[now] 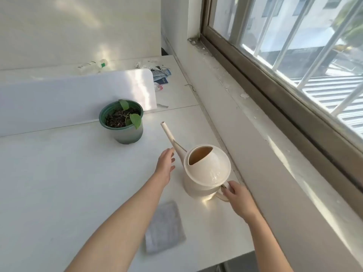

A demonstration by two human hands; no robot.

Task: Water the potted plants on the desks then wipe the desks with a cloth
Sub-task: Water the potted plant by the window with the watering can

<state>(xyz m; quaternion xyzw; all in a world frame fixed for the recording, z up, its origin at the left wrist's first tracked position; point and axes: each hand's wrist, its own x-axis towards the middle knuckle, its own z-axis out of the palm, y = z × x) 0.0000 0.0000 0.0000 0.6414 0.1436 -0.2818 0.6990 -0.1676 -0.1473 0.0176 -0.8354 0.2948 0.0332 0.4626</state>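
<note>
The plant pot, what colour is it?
The plant pot is dark green, seen clearly in the head view, with a few green leaves.

Bare forearms (121,222) and hands (166,163)

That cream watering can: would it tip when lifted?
Probably stiff: the watering can looks like glossy hard plastic. It may dip forward, since the long spout juts opposite the handle. Weight depends on water, which isn't visible.
</note>
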